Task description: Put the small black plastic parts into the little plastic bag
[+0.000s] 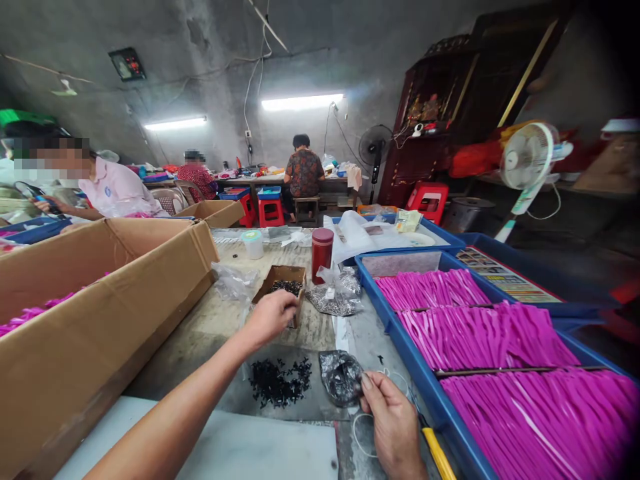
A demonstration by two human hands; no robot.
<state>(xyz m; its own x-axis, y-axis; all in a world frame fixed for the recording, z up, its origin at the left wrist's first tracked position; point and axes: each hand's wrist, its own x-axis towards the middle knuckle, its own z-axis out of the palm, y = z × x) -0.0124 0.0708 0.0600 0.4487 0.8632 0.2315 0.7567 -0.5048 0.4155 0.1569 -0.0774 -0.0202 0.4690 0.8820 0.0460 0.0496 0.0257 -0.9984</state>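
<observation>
My left hand [270, 317] is at the near edge of a small cardboard box [280, 275] that holds small dark parts. Its fingers are curled, and whatever may be between them is hidden. Lower right, my right hand [393, 420] has thumb and fingers closed on the edge of a crinkled plastic bag [340, 377] with black contents I cannot make out. Between the hands lies a loose pile of small black parts [280, 382] on a dark sheet.
A long cardboard carton [125, 313] borders the left side. Blue trays [400, 333] with magenta strips [505, 333] line the right. A brown canister [322, 255], a bag of metal parts [337, 293] and a yellow-handled tool [438, 453] are on the table. Several people sit farther back.
</observation>
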